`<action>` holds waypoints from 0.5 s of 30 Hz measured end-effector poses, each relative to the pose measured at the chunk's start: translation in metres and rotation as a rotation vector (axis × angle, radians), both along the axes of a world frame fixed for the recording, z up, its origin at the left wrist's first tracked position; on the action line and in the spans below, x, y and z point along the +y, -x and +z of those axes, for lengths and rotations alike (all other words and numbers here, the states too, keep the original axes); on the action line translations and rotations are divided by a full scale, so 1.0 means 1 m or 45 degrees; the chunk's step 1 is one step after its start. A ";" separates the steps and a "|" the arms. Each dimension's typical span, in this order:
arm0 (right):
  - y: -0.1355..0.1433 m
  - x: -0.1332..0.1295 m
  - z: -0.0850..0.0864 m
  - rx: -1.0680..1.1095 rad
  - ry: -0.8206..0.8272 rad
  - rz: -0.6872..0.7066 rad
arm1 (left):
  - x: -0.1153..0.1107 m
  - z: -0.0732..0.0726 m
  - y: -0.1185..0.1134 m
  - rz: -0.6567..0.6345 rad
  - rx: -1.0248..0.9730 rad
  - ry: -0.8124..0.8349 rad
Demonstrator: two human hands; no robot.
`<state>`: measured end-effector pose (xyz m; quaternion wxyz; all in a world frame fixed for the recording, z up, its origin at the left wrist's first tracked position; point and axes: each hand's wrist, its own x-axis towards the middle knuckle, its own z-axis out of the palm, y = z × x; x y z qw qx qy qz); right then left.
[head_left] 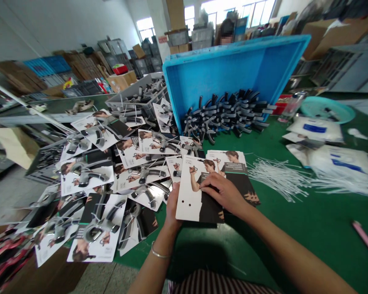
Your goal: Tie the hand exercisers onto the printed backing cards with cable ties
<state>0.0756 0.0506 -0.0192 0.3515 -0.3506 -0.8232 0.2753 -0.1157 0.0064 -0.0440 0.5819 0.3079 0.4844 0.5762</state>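
Nearest, at six o'clock, the left hand (172, 204) is part-closed on the left edge of a printed card (191, 196) — the right hand (222, 192), fingers bent and nearly together, touches its face. Carded hand grips (93, 232) lie heaped from eight to ten o'clock, white ties (279, 177) at three; beyond, at twelve, loose grips (230, 112) fill a tilted blue crate (214, 73).

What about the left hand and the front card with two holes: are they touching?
Touching. The head view shows the left hand at the left edge of the card, no gap between them.
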 end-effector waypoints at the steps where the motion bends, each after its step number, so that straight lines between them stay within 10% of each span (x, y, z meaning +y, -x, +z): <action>1: 0.000 0.000 0.000 0.000 0.004 -0.008 | -0.001 0.004 0.000 -0.019 -0.044 0.008; 15: 0.000 -0.001 0.000 -0.034 0.007 -0.023 | -0.007 0.020 0.001 -0.124 -0.017 0.164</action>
